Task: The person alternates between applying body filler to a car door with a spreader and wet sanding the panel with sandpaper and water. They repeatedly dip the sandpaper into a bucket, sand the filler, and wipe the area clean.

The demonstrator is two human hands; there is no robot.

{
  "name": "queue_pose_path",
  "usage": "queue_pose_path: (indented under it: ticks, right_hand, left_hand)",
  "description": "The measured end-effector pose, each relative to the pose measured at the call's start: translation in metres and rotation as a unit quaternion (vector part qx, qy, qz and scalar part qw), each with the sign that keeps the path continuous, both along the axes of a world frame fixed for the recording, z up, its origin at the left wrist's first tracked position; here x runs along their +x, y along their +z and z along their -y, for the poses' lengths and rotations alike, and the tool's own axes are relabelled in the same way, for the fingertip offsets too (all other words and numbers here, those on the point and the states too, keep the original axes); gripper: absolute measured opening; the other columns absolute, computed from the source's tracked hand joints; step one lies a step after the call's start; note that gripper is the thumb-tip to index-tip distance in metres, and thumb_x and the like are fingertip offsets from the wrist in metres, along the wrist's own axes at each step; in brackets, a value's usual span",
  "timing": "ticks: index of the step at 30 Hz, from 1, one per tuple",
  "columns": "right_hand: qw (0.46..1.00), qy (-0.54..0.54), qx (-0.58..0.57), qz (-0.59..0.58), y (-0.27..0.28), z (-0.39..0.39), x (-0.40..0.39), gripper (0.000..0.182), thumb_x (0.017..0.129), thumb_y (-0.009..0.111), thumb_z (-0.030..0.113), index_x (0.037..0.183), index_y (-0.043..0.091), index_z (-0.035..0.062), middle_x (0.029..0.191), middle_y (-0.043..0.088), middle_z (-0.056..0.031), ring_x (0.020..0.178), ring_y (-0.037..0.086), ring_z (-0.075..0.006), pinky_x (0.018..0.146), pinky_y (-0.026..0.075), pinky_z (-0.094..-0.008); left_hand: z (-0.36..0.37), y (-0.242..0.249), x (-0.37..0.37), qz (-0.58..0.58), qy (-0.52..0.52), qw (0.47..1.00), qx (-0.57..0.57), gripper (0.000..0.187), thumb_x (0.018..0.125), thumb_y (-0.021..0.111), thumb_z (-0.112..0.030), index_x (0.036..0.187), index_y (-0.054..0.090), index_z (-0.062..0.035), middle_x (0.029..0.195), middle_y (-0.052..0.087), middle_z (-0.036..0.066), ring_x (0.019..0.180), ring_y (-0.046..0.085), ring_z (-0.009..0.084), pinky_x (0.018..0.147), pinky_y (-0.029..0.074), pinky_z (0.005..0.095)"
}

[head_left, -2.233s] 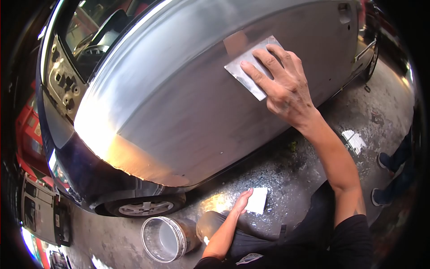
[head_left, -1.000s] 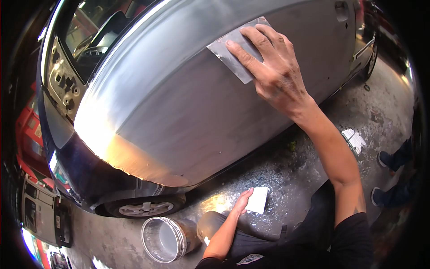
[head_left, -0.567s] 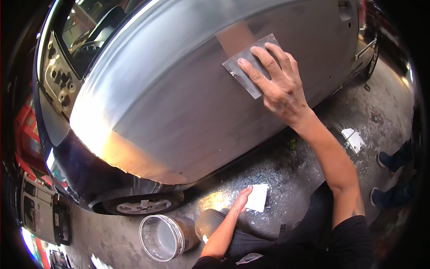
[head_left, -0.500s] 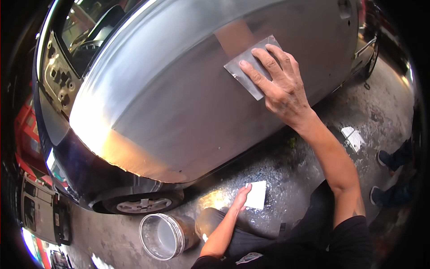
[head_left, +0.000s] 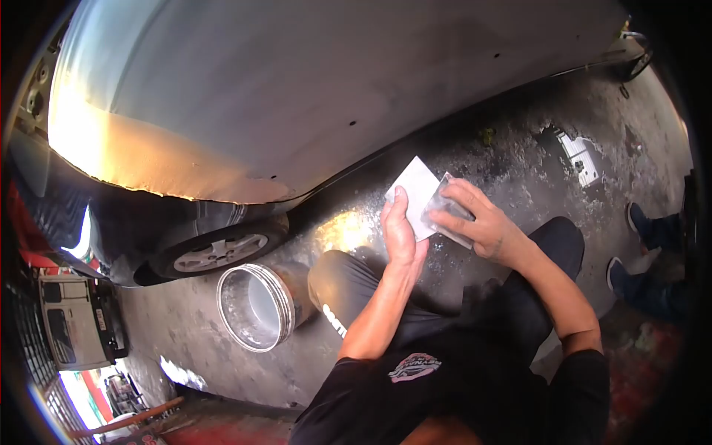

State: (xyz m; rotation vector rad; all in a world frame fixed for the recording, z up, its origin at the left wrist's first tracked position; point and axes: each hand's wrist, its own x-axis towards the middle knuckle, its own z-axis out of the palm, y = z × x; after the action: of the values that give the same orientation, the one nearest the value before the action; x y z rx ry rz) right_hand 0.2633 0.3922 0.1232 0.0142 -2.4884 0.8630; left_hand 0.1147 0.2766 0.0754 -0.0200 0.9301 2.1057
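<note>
My left hand [head_left: 401, 236] grips a thin white rectangular sheet [head_left: 415, 183], its thumb lying across the face. My right hand [head_left: 489, 227] holds a grey flat rectangular pad [head_left: 445, 202], with the fingers curled over it. The pad's edge meets or overlaps the right side of the white sheet; whether they touch is hard to make out. Both hands are low in front of my knees, below the car's lower edge. Above them is the dull grey car door panel [head_left: 311, 96], with a lighter tan area at its lower left corner.
A bucket [head_left: 256, 308] with greyish liquid stands by my left knee. The car wheel [head_left: 221, 254] is behind it. The concrete floor [head_left: 512, 174] is wet and shiny. At the right, another person's shoes [head_left: 644, 226] show. A parked vehicle [head_left: 73, 322] is at far left.
My right hand has come down off the door panel with the grey pad, to the white sheet. My left hand has raised the white sheet. The view has tilted down.
</note>
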Motion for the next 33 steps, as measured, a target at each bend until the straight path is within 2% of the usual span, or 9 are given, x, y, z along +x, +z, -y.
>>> queue_pose_path:
  ticks: [5,11,14,21,23,26,29,32,33]
  right_hand:
    - [0.99,-0.034,0.096,0.094,-0.023,-0.022,0.012,0.066,0.08,0.065,-0.006,0.141,0.067,0.0182,0.138,0.057,-0.0181,0.132,0.055,-0.0428,0.109,0.05,-0.0499]
    - [0.987,-0.146,-0.036,0.056,-0.005,-0.021,-0.001,0.064,0.081,0.06,-0.007,0.14,0.065,0.0183,0.131,0.061,-0.0165,0.13,0.056,-0.0406,0.109,0.045,-0.0528]
    - [0.979,-0.114,0.157,0.065,0.001,-0.002,-0.023,0.064,0.081,0.062,-0.001,0.141,0.063,0.0224,0.131,0.062,-0.0134,0.13,0.056,-0.0385,0.108,0.045,-0.0542]
    - [0.981,-0.022,0.03,0.19,-0.066,0.017,0.001,0.052,0.089,0.059,0.004,0.14,0.066,0.0159,0.14,0.061,-0.0133,0.133,0.058,-0.0379,0.113,0.045,-0.0532]
    - [0.815,-0.093,-0.556,0.134,-0.063,0.009,-0.001,0.045,0.104,0.055,0.018,0.148,0.058,0.0093,0.149,0.057,-0.0124,0.135,0.058,-0.0358,0.109,0.049,-0.0539]
    - [0.634,-0.016,-0.767,-0.096,-0.05,-0.007,-0.014,0.06,0.111,0.048,0.045,0.152,0.05,0.002,0.152,0.057,-0.012,0.135,0.058,-0.0323,0.101,0.054,-0.0515]
    - [0.555,0.104,-0.797,-0.216,-0.015,-0.01,-0.043,0.066,0.112,0.038,0.051,0.154,0.047,0.0011,0.149,0.058,-0.016,0.137,0.058,-0.032,0.102,0.054,-0.0519]
    - [0.683,-0.004,-0.693,-0.23,-0.014,-0.011,-0.071,0.069,0.11,0.036,0.053,0.153,0.048,-0.0005,0.151,0.057,-0.0147,0.138,0.056,-0.0347,0.103,0.052,-0.0534]
    - [0.795,-0.06,-0.56,-0.227,0.003,-0.006,-0.081,0.058,0.103,0.054,0.042,0.148,0.057,0.0054,0.148,0.059,-0.0154,0.136,0.056,-0.0375,0.107,0.05,-0.0509]
  left_hand:
    - [0.014,0.029,-0.011,-0.073,0.022,0.996,-0.036,0.035,0.112,0.054,-0.024,0.135,0.059,0.0018,0.126,0.07,0.013,0.112,0.069,0.0226,0.1,0.054,0.0372]
    - [0.017,0.031,-0.032,-0.32,0.024,0.945,-0.054,0.037,0.113,0.052,-0.03,0.124,0.067,0.0026,0.112,0.072,0.006,0.099,0.065,0.0126,0.091,0.052,0.0288]
    - [0.014,0.041,-0.02,-0.394,0.034,0.894,-0.208,0.044,0.114,0.052,-0.033,0.075,0.049,-0.0108,0.071,0.041,-0.01,0.067,0.033,0.0018,0.057,0.027,0.0249]
    - [0.037,0.015,-0.062,-0.403,0.078,0.892,-0.188,0.043,0.116,0.045,-0.033,0.088,0.061,-0.0034,0.075,0.05,-0.008,0.07,0.042,0.0029,0.061,0.036,0.0231]
    - [0.047,-0.012,-0.083,-0.437,0.058,0.874,-0.202,0.043,0.116,0.046,-0.032,0.093,0.066,-0.0013,0.077,0.055,-0.005,0.07,0.045,0.0045,0.062,0.039,0.0251]
    - [0.051,-0.053,-0.088,-0.404,-0.112,0.867,-0.271,0.043,0.114,0.048,-0.03,0.105,0.073,0.003,0.091,0.074,0.006,0.085,0.064,0.0124,0.077,0.052,0.0321]
    - [0.05,-0.133,-0.08,-0.344,-0.3,0.831,-0.317,0.045,0.112,0.051,-0.033,0.104,0.073,0.0059,0.093,0.075,0.009,0.086,0.065,0.0165,0.083,0.053,0.0353]
    - [0.027,-0.107,-0.063,-0.35,-0.39,0.822,-0.221,0.047,0.112,0.052,-0.034,0.103,0.074,0.0061,0.093,0.075,0.009,0.086,0.063,0.0153,0.083,0.052,0.0358]
    - [0.02,-0.108,-0.066,-0.354,-0.392,0.82,-0.221,0.047,0.112,0.052,-0.034,0.103,0.074,0.0061,0.093,0.075,0.009,0.086,0.063,0.0153,0.083,0.052,0.0358]
